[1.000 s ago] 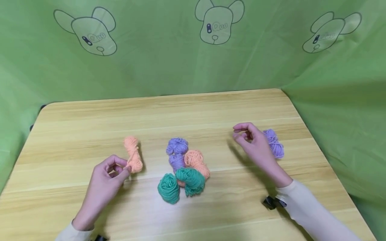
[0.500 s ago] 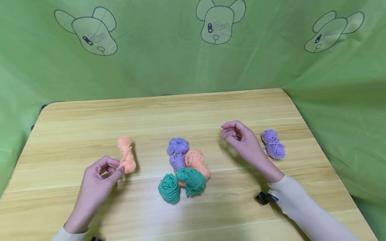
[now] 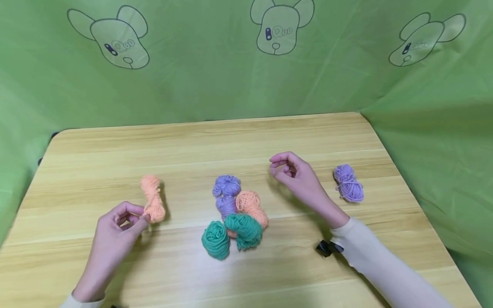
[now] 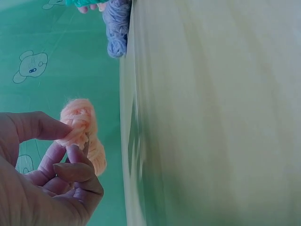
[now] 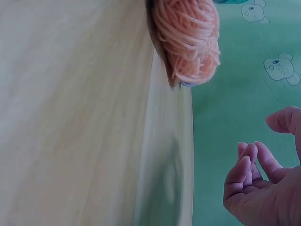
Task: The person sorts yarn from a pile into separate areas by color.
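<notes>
My left hand [image 3: 115, 231] pinches the near end of a small peach yarn skein [image 3: 152, 197] between thumb and fingertips. In the left wrist view, the skein [image 4: 79, 123] hangs from those fingertips, raised off the table. Over the table right of the middle, my right hand [image 3: 294, 175] holds nothing; its fingers are loosely curled, thumb apart from them in the right wrist view. Between the hands lies a cluster: a purple skein [image 3: 226, 192], a peach skein [image 3: 251, 207] and a green skein [image 3: 244, 231] partly covering others. A second green ball [image 3: 215, 241] sits at its left.
A lone purple skein [image 3: 348, 184] lies on the right side of the wooden table [image 3: 192, 149]. Green cloth [image 3: 215, 77] with mouse-head drawings hangs behind the table and along its sides. A black wrist device [image 3: 325, 248] sits by the right sleeve.
My left hand has carried the peach skein to the left. My right hand has moved left, away from the lone purple skein, which now shows fully. The middle cluster stays put.
</notes>
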{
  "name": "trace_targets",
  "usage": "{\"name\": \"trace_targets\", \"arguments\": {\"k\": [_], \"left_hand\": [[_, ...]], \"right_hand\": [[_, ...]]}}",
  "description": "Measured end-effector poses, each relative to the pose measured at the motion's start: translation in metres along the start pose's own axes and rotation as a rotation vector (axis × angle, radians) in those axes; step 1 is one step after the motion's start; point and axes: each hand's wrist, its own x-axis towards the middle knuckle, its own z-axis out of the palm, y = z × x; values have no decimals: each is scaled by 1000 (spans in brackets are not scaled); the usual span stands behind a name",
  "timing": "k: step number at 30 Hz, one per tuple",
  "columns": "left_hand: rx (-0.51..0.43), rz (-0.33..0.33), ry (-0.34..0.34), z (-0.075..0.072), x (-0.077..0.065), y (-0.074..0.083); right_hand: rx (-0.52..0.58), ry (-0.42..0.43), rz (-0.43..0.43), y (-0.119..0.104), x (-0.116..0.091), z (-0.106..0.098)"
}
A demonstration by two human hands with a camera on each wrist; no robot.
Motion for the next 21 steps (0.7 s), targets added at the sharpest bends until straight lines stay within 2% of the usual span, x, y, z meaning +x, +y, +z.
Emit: {"name": "trace_targets", "arguments": {"k": [12, 17, 21], "left_hand": [[-12, -49, 27, -9, -3, -7], [-6, -91, 36, -15, -7, -10], [1, -95, 48, -20, -9, -11]], "right_hand": [[34, -97, 29, -5, 8, 16], [39, -123, 23, -3, 7, 23], [27, -135, 21, -3, 7, 27]]}}
